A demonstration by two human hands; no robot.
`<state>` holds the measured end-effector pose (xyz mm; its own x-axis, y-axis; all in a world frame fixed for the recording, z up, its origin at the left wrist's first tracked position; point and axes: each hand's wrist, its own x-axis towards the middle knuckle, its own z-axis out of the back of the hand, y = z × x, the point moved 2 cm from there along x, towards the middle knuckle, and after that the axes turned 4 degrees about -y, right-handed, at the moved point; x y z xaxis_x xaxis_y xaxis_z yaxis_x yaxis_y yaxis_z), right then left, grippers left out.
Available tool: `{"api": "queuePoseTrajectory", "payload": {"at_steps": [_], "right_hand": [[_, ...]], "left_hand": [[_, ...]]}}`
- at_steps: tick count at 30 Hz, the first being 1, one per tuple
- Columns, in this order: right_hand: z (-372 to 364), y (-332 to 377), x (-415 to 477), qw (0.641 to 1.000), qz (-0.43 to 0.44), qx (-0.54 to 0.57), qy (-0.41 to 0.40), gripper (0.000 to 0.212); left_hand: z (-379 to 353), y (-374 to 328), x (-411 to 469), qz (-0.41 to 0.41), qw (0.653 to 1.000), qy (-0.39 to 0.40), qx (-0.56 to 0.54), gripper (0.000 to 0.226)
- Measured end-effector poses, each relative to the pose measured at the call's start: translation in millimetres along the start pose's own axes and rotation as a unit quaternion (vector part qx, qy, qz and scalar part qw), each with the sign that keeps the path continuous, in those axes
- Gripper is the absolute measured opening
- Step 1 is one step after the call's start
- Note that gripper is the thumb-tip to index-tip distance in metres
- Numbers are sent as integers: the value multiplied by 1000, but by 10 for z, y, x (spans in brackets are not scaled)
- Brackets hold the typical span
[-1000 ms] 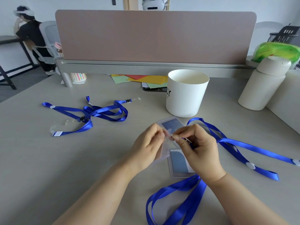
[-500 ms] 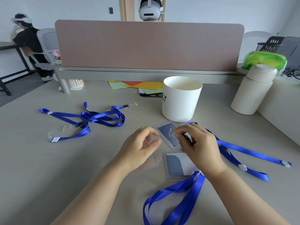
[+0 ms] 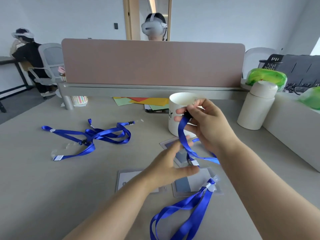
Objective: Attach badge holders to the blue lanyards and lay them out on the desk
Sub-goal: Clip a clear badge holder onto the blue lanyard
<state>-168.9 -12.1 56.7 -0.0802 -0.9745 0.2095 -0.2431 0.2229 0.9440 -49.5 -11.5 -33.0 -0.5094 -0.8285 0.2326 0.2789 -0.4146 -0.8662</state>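
My right hand (image 3: 206,123) is raised in front of the white cup and pinches the clip end of a blue lanyard (image 3: 186,144), whose strap hangs down to the desk. My left hand (image 3: 170,166) hovers below it, fingers spread and holding nothing, over a clear badge holder (image 3: 129,179). A second badge holder (image 3: 192,185) lies to the right with another blue lanyard (image 3: 187,210) across it. A third holder (image 3: 168,143) lies behind my hands, mostly hidden. Two more blue lanyards (image 3: 97,135) lie tangled at the left.
A white cup (image 3: 174,115) stands behind my right hand, a cream bottle (image 3: 256,104) to its right. Coloured papers (image 3: 145,101) lie under the pink divider (image 3: 152,63). Two people wearing headsets sit beyond. A grey ledge runs along the right side.
My right hand has lifted the lanyard's clip end up off the desk, in front of the cup. My left hand has let go, opened and dropped lower. The camera tilted up.
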Motion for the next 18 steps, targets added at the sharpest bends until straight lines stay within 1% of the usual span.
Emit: {"api": "queuePoseTrajectory", "payload": {"at_steps": [1, 2, 3, 4, 5, 6, 7, 8, 9, 10, 11, 12, 13, 14, 15, 17, 18], "right_hand": [[-37, 63, 30, 1000, 6, 23, 1, 19], [-45, 128, 63, 999, 22, 41, -12, 20], [-18, 190, 98, 997, 48, 36, -37, 20], [50, 229, 136, 994, 81, 0, -67, 19], [119, 259, 145, 988, 109, -65, -92, 17], [210, 239, 160, 976, 128, -145, -103, 12], [276, 204, 155, 964, 127, -218, -87, 6], [337, 118, 158, 953, 103, -281, -46, 10], [379, 27, 151, 938, 63, -342, 9, 20], [403, -63, 146, 916, 23, -395, 67, 27], [408, -131, 140, 896, -7, -430, 111, 26], [399, -163, 144, 881, -18, -452, 138, 20], [392, -161, 175, 871, -16, -469, 142, 15], [396, -137, 235, 868, -11, -479, 131, 15], [392, -86, 292, 875, -10, -471, 112, 14], [397, 44, 453, 913, -9, -403, 59, 9], [402, 118, 559, 931, 0, -363, 29, 9]], "left_hand": [[-39, -37, 55, 0, 1000, -20, 10, 37], [-21, -78, 122, 6, 997, -68, 20, 20], [46, -119, 185, 16, 991, -129, 30, 15], [127, -157, 237, 29, 982, -187, 18, 17], [220, -209, 286, 38, 972, -230, -28, 15], [316, -279, 332, 37, 962, -254, -97, 9], [395, -348, 373, 26, 952, -256, -165, 7], [452, -427, 405, 16, 942, -251, -223, 12], [482, -488, 434, 5, 935, -240, -262, 17], [488, -550, 455, -4, 932, -222, -286, 20], [475, -603, 475, -12, 937, -198, -288, 21], [460, -660, 480, -14, 947, -172, -271, 21], [460, -700, 477, -16, 959, -159, -234, 21], [472, -710, 472, -20, 967, -162, -196, 22], [495, -690, 470, -30, 969, -178, -167, 22], [551, -616, 437, -37, 969, -214, -116, 25], [572, -555, 407, -29, 970, -229, -79, 27]]}}
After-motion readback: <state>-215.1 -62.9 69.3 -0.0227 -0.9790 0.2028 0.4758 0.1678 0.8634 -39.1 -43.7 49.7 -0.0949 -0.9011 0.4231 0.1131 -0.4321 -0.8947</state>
